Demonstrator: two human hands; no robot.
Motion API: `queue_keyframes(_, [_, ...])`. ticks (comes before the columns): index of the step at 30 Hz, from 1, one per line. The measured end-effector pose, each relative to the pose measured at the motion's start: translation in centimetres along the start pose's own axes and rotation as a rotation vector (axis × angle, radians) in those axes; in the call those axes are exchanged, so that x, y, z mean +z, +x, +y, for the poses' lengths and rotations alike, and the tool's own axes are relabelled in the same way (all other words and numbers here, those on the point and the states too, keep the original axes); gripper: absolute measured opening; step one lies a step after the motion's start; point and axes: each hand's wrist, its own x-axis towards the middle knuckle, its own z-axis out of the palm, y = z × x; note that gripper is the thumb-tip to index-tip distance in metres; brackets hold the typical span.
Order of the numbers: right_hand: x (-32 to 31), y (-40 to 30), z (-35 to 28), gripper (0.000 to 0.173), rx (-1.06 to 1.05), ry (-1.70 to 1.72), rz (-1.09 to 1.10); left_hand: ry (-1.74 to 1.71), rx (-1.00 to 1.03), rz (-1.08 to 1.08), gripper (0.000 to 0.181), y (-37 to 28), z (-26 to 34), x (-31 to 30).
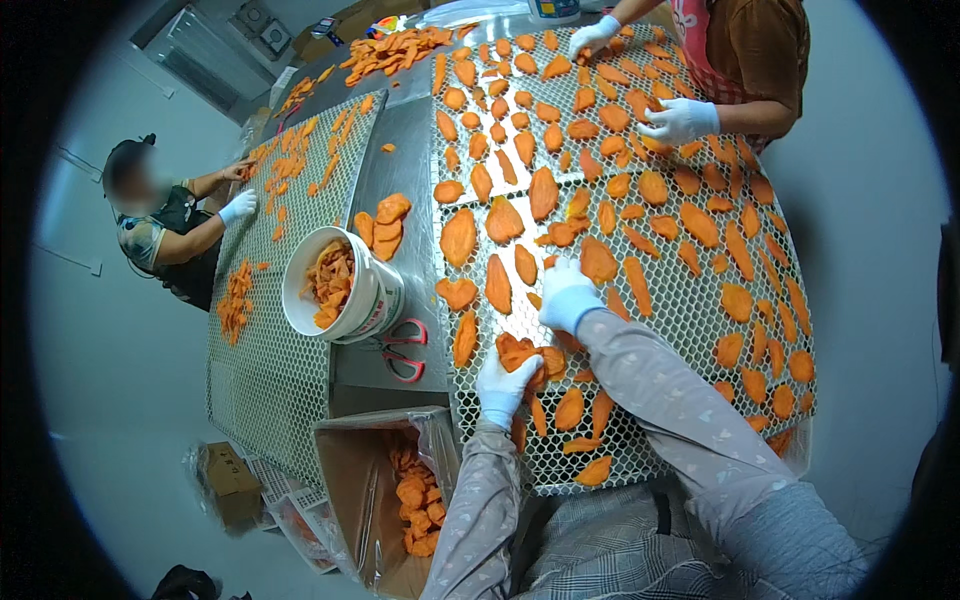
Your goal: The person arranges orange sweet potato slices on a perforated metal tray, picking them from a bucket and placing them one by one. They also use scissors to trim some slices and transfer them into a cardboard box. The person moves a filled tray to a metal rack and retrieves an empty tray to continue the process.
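Note:
My left hand (507, 384), in a white glove, grips a small stack of orange dried slices (523, 354) over the near left part of a mesh drying rack (555, 442). Farther forward, my right hand (568, 294), gloved too, reaches down to the mesh. A bit of orange slice (551, 262) shows at its fingertips, but whether the fingers grip it is hidden. Many flat orange slices lie spread around both hands, among them a large one (598, 259) just beyond my right hand and a long one (498, 284) to its left.
Left of the rack, a white bucket (307, 322) holds orange scraps beside red-handled scissors (405, 351). A plastic-lined carton (375, 517) of slices stands below. Co-workers' gloved hands work at the far right (681, 121) and at another mesh rack (262, 382) on the left. Slices are heaped (397, 52) at the back.

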Motion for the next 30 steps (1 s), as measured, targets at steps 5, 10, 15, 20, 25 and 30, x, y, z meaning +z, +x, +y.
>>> queue_keyframes(5, [-1.5, 2.0, -0.1, 0.065, 0.098, -0.042, -0.122, -0.047, 0.026, 0.001, 0.061, 0.3, 0.0, 0.6])
queue_keyframes(10, [-7.6, 1.2, -0.1, 0.065, -0.086, -0.026, -0.424, -0.021, 0.03, 0.027, 0.062, 0.7, -2.3, -0.1])
queue_keyframes(15, [-1.1, 0.3, 2.1, 0.057, -0.083, 0.013, -0.071, -0.075, 0.01, 0.0, 0.061, 0.2, -0.4, 0.1])
queue_keyframes(20, [0.0, -0.9, 3.3, 0.05, -0.008, 0.106, 0.061, -0.006, -0.006, -0.008, 0.057, 0.4, -0.3, 0.0])
queue_keyframes(25, [1.0, -2.0, 3.6, 0.036, -0.105, 0.242, 0.148, -0.028, 0.001, -0.004, 0.057, 0.5, 0.1, 0.0])
queue_keyframes(30, [0.9, -6.4, 5.3, 0.036, -0.331, 0.335, 0.352, -0.028, 0.013, -0.019, 0.059, 0.8, -1.1, 0.0])
